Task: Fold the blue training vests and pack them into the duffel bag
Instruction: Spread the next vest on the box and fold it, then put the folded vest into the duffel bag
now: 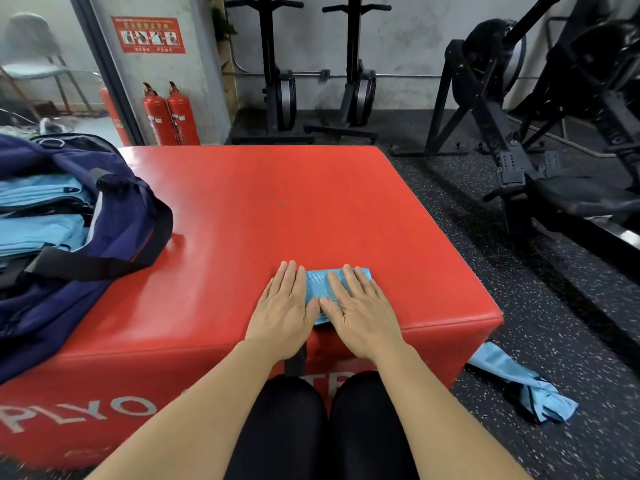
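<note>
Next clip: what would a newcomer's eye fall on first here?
The large red padded plyo box fills the centre, with the left hand and right hand pressed flat on a small folded blue vest near its front edge. On its left sits an open navy duffel bag holding folded blue vests; another blue vest lies crumpled on the floor at right.

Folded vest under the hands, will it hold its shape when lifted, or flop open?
Probably floppy: the vest is thin cloth, and the left hand and right hand press it flat. Likely light; the floor vest lies limp and crumpled. It may slide on the glossy box.
</note>
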